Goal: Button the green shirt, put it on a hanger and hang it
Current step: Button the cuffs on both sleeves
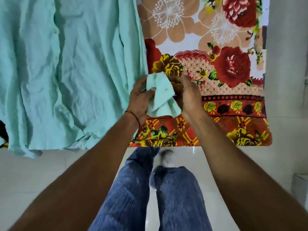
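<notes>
Cuff stage; hanger steps not yet begun.
The shirt (66,72) lies spread on the left of the flowered bed (225,100), front placket lying closed, though I cannot tell whether every button is done. I see the left hand (140,100) pinching the cuff (160,95) with its thumb on top. The right hand (188,97) grips the cuff's right edge, fingers curled and partly hidden behind the cloth. I judge the cuff button is in hand. No hanger is in view, so hanging is all left.
</notes>
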